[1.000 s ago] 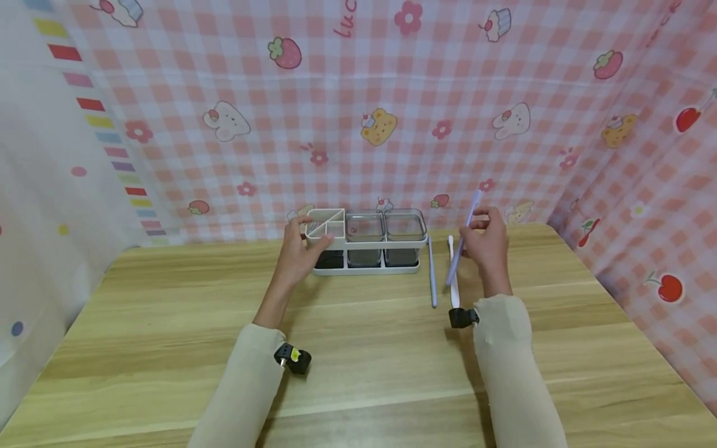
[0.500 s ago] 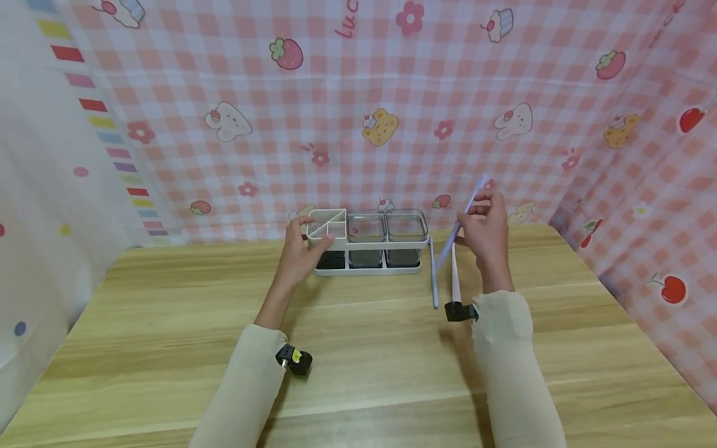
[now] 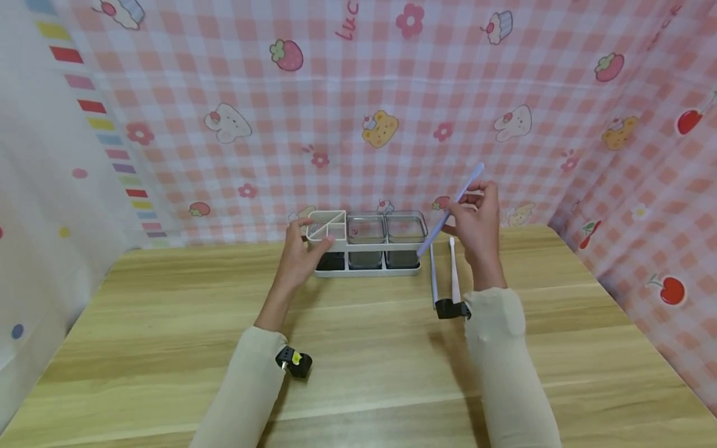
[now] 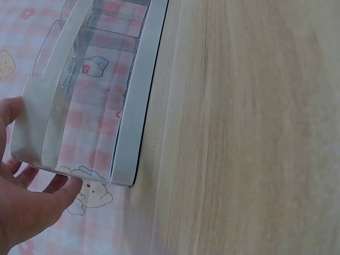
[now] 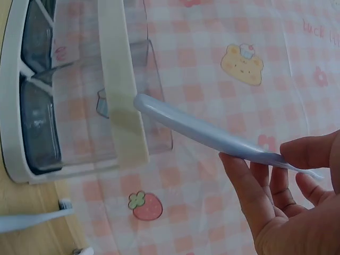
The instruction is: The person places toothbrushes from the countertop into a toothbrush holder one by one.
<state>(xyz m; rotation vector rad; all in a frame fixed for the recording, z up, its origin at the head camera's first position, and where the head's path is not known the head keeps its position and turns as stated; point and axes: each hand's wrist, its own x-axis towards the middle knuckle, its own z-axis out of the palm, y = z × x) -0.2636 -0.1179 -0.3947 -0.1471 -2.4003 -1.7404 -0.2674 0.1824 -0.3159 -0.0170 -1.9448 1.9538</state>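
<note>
A white toothbrush holder (image 3: 372,247) with two clear cups (image 3: 406,228) stands at the back of the table. My left hand (image 3: 299,254) grips its left end, thumb in front by the small divided compartment (image 3: 336,231). In my right hand (image 3: 478,231) a lavender toothbrush (image 3: 434,234) is pinched between thumb and fingers, slanting down left toward the holder's right end. The right wrist view shows its rounded handle end (image 5: 146,103) by the upper rail; whether they touch I cannot tell. My fingers hide part of the brush.
A blue toothbrush (image 3: 434,280) and a white toothbrush (image 3: 454,274) lie side by side on the wooden table (image 3: 370,348), right of the holder. A pink checked cloth (image 3: 336,81) hangs close behind the holder.
My right hand has moved up and left with the lavender toothbrush, which now slants more and has its lower end at the holder's right end. The left hand stays on the holder.
</note>
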